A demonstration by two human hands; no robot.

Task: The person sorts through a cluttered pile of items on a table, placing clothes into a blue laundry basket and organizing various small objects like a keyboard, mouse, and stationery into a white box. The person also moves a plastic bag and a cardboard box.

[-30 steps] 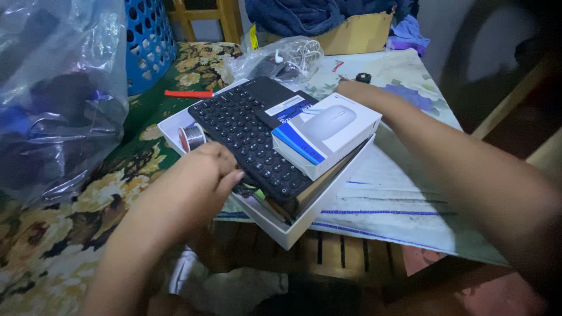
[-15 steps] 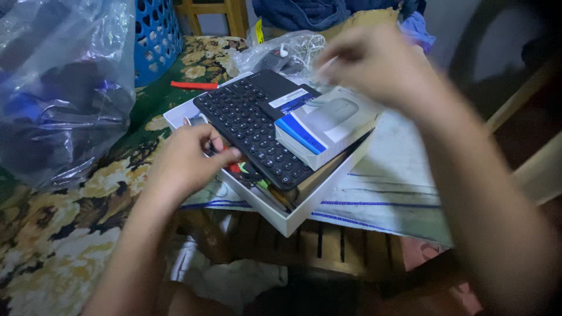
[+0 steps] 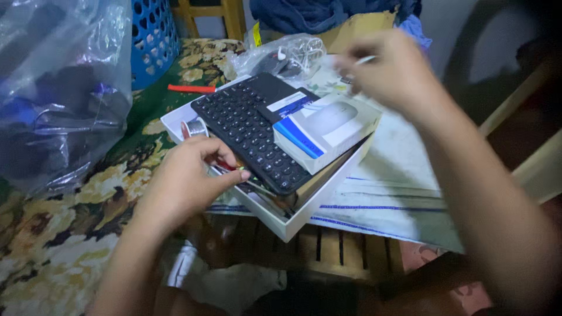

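Our 2 bare forearms come up from the lower edge of the view, and we place each by the black keyboard (image 3: 252,131). Our left hand (image 3: 187,175) sits low at the keyboard's near-left edge, back of the hand turned up, wrist bent slightly inward. Its fingers curl down and its fingertips (image 3: 237,174) press together close against that edge. Our right hand (image 3: 392,70) is lifted above and beyond the keyboard's far-right end, well apart from the left. It is blurred; its fingers are bunched, pinching something thin and pale. The right forearm runs long and diagonal from the lower right corner.
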